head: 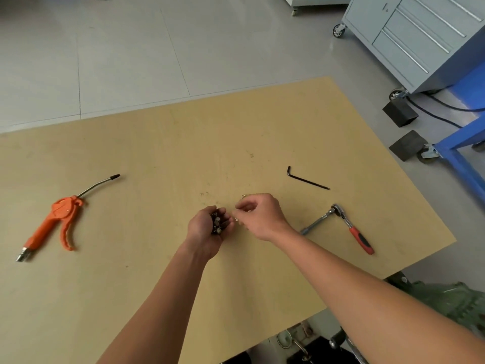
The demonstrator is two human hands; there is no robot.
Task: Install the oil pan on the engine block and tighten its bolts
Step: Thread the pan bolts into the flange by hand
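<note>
- Fingers of my left hand [207, 229] curl round a heap of bolts [217, 223]; those of my right hand [258, 215] bunch in a pinch, holding what I cannot tell.
- The ratchet [349, 227] lies near right, the blow gun [56, 219] far left.
- Oil pan: out of view.
- Risk: the crowded palm tips and bolts roll off the board [157, 153].

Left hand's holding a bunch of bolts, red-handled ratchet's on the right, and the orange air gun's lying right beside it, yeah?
Not quite. The head view shows the orange air gun far off on the left side of the table, well apart from the ratchet. The left hand does hold the bolts.
</note>
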